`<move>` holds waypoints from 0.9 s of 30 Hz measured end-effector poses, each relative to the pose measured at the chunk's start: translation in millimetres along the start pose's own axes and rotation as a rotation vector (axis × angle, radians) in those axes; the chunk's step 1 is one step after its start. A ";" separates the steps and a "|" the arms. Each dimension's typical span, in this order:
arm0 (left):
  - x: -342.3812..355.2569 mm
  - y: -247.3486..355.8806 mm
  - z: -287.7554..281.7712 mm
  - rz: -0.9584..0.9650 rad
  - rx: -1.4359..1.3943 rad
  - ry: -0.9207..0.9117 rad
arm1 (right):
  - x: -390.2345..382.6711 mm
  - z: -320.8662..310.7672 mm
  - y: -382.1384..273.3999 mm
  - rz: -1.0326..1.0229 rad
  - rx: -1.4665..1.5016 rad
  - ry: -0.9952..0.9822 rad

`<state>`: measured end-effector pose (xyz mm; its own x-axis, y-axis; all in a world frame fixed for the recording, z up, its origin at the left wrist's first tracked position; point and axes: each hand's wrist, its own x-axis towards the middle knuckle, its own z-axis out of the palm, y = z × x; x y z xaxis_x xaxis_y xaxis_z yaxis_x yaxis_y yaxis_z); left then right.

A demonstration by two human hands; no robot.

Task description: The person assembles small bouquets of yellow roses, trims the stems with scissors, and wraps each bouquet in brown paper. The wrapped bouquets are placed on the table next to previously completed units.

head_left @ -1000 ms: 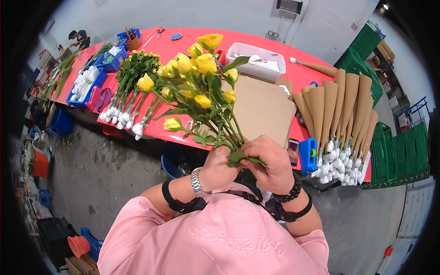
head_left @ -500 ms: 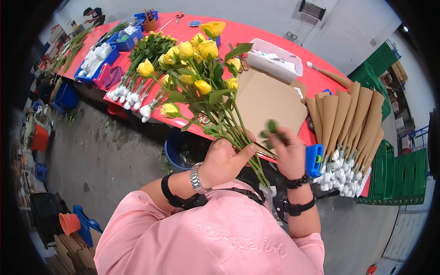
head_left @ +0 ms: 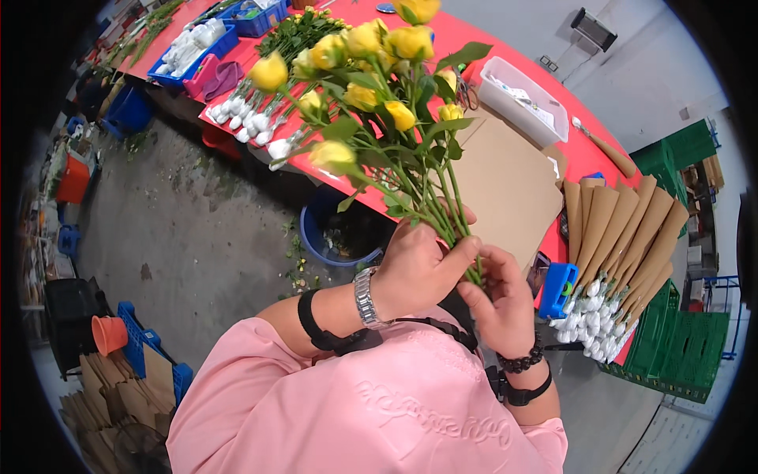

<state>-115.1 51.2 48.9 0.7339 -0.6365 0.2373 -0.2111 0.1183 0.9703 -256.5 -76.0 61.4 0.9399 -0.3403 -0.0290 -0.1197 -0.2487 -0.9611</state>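
Note:
A bunch of yellow roses [head_left: 401,116] with green leaves leans up and to the left in front of me. My left hand [head_left: 414,268], with a metal watch at its wrist, is closed around the green stems below the leaves. Just under it, my right hand [head_left: 505,304] has its thumb and curled fingers about the lower stems [head_left: 474,275]. The stems' cut ends are hidden behind the hands. Sheets of brown paper [head_left: 509,178] lie on the red table [head_left: 450,39] beyond my right hand.
Brown paper-wrapped bunches with white-capped ends [head_left: 624,229] lie at the table's right, by a blue tape dispenser [head_left: 559,290]. Further back stands a white plastic bin [head_left: 525,103]. More roses with white-wrapped ends [head_left: 251,122] lie left. A blue tub [head_left: 316,245] stands below the table edge.
My right hand has come in to the stems below my left hand; the loose leaf seen at its fingers no longer shows. The view has shifted, and the bunch appears higher.

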 end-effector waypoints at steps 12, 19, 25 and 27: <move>5.0 -12.0 -27.8 -0.064 -0.557 -0.405 | -3.0 -3.4 -35.6 -0.157 -0.453 0.108; 11.0 -26.1 -37.2 0.027 -0.405 -0.490 | -1.6 1.5 -35.0 -0.169 -0.488 0.107; 23.9 -34.0 -42.8 0.197 -0.183 -0.518 | -0.1 6.8 -36.5 -0.148 -0.488 0.134; 25.7 -36.6 -40.4 0.227 -0.231 -0.512 | -1.6 9.0 -35.5 -0.114 -0.496 0.152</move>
<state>-62.4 61.3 21.4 0.2710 -0.8549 0.4424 -0.1386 0.4202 0.8968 -250.9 -58.5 93.1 0.9034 -0.4040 0.1437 -0.1907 -0.6786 -0.7094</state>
